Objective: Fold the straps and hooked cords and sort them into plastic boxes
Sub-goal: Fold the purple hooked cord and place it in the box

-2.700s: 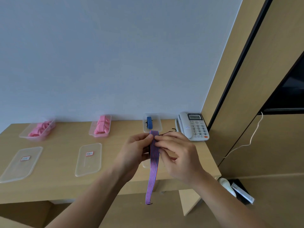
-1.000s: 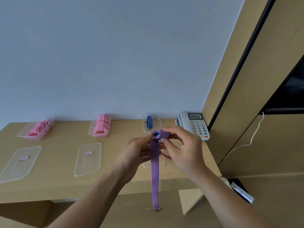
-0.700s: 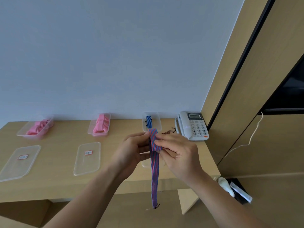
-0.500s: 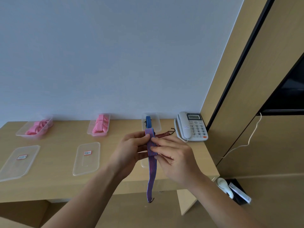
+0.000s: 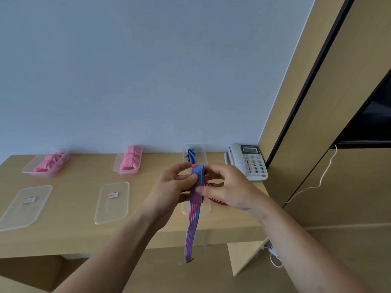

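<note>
Pale wall behind, light wooden desk [image 5: 74, 208] below, all from the head view; both hands meet above the desk's right end. Left hand [image 5: 169, 187] pinches the striped strap [image 5: 195, 220] at its folded top, thumb pressed flat on the front of the bundle; right hand [image 5: 228, 187] comes in from the other side, thumb and fingers nipping the bundle's right edge; both sets of fingers are grasping the strap, neither released.

Now the relation that matters: the strap's long axis runs straight down; the folded part sits up between the fingers; the loose tail hangs below them, past the desk's front edge, ending in a small dark hook [image 5: 191, 259]. The slack lies beneath the fingers, so my read is that the next fold must bring that tail up onto the bundle; the right hand looks freer to reach down while the left clamps.

Clear box [image 5: 203, 154] waits just beyond the hands against the wall, a blue striped bundle [image 5: 191, 156] already inside; a clear lid [image 5: 206, 210] lies on the desk under the hands.
</note>
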The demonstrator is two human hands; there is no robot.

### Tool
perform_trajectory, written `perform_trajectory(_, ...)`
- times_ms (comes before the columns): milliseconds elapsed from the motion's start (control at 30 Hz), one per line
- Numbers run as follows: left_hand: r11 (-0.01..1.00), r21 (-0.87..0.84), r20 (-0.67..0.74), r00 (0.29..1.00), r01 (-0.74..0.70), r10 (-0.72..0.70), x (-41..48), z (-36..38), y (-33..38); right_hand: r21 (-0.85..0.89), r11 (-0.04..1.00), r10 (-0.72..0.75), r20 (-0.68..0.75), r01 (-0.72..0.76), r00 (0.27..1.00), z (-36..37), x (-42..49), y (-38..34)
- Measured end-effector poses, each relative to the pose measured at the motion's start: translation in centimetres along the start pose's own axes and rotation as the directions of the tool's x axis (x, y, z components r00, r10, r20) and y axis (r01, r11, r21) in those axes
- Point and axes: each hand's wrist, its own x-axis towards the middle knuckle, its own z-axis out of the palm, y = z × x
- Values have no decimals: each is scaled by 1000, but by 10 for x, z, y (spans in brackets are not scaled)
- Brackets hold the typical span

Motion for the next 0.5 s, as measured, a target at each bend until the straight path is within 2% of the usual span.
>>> perform_trajectory(100,1000,9,30,1000,0,0,-1,4,0,101,994,47,-93,-38,995,2,2,-1)
perform_trajectory(233,996,-12,70,994,87,-86,-5,11,-7,257,965,101,-176,-54,979,1,2,0)
perform_trajectory(333,991,3,68,989,132,-132,-5,13,-13,264,964,87,-205,-30,975,0,2,3)
perform_trajectory(500,992,-19,60,991,123,-121,-4,17,-17,305,952,97,-251,-16,963,-1,5,7)
